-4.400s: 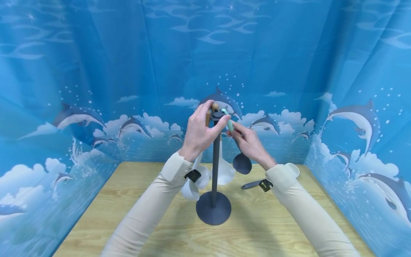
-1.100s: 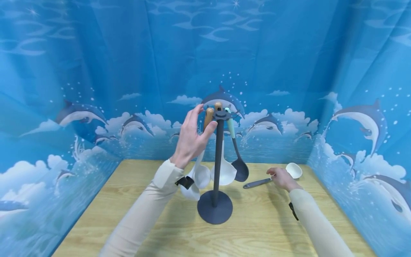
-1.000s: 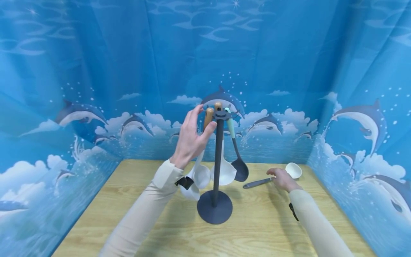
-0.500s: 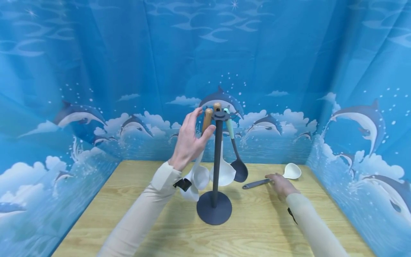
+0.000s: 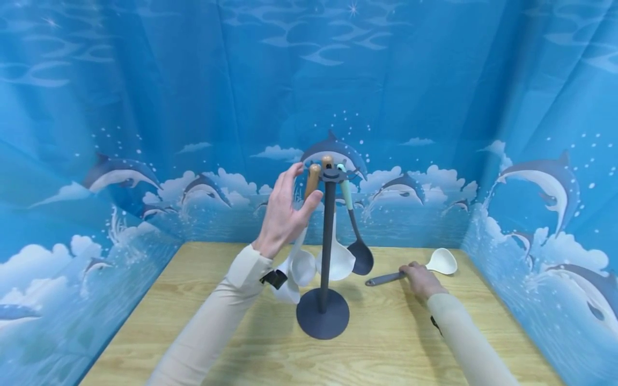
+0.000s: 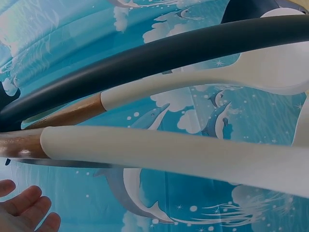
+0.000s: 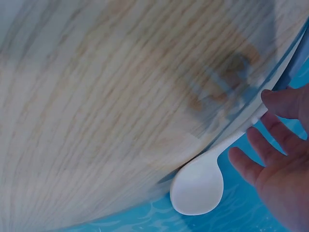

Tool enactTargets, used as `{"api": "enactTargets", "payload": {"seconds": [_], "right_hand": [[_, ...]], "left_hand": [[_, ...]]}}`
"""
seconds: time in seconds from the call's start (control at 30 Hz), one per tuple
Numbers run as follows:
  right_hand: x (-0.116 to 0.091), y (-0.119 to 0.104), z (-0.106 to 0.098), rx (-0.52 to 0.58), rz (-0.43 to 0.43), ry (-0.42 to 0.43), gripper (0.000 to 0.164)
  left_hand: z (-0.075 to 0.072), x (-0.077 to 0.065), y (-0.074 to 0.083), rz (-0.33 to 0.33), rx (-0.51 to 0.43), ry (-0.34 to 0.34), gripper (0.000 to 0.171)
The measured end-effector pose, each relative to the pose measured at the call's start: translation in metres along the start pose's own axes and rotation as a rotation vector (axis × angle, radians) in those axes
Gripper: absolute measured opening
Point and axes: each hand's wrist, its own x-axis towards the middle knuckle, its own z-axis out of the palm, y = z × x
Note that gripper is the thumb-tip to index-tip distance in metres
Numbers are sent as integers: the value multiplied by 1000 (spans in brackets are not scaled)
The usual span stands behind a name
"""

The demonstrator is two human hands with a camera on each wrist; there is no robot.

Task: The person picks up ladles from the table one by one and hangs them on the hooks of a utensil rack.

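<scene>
Beside the top of a dark utensil stand (image 5: 326, 241), my left hand (image 5: 282, 214) is raised with fingers spread, behind a wooden-handled white ladle (image 5: 313, 179). Its fingertips (image 6: 26, 199) show apart from that handle in the left wrist view. My right hand (image 5: 421, 281) is low at the table, thumb and index finger pinching the handle of a white ladle (image 5: 443, 261) with a grey grip (image 5: 384, 279). In the right wrist view, this ladle's bowl (image 7: 198, 186) lies beyond the loosely extended other fingers.
Also hanging on the stand are another white ladle (image 5: 336, 262) and a black ladle (image 5: 360, 257) with a mint-green handle. The stand's round base (image 5: 322, 321) sits on the wooden table (image 5: 376, 348). A blue dolphin-print curtain (image 5: 410, 80) encloses the back and sides.
The right hand has gone from the mint-handled ladle, now hanging on the stand, down to the table ladle, which has shifted slightly. My left hand has drawn back a little from the stand's top.
</scene>
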Motion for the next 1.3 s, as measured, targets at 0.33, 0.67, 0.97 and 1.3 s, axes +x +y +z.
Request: {"api": "enactTargets", "payload": {"seconds": [0.33,0.67,0.97,1.3], "right_hand": [[7,0,5,-41,63,26,29],[5,2,6,-90,71,73,13],[-10,10,10,-134,-54,180,14],[-13,27,4,-73,-151,361,22]], "left_hand": [[0,1,2,-9,-13,10,95],[1,2,2,-15,-16,22,99],[2,0,0,-21,-15,2,97],[3,-1,0,-39,-26,13,98]]}}
